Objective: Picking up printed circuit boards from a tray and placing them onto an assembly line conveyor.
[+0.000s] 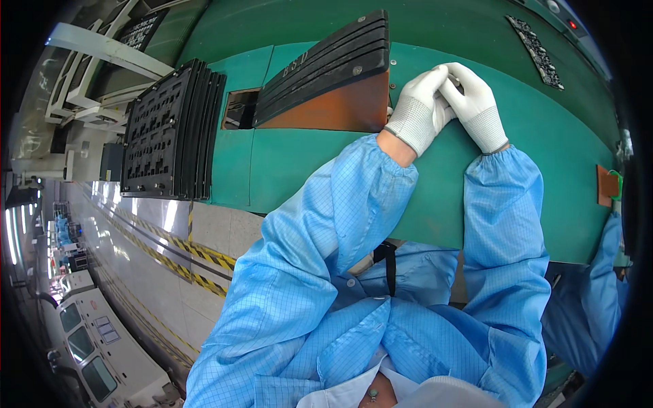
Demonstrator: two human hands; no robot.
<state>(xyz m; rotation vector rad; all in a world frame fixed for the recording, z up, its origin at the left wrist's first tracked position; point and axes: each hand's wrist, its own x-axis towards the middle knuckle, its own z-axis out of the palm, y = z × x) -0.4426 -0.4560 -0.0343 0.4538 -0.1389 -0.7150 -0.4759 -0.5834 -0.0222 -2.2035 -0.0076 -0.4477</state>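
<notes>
Both my hands wear white knit gloves and meet over the green bench top [435,204]. My left hand [423,102] is closed, with its fingertips pressed against my right hand [471,102]. The right fingers are bent and drawn together over the left ones. Whatever may lie between them is hidden by the gloves. Just left of my left hand stands a slanted stack of black slotted plates [326,64] on an orange-brown wedge-shaped support [333,105].
Black trays with cutouts [153,136] stand upright at the bench's left end. A dark strip of small parts [535,53] lies at the far right. A brown block [607,185] sits near the right edge, beside another person's blue sleeve [598,272]. Yellow-black tape [204,255] marks the floor.
</notes>
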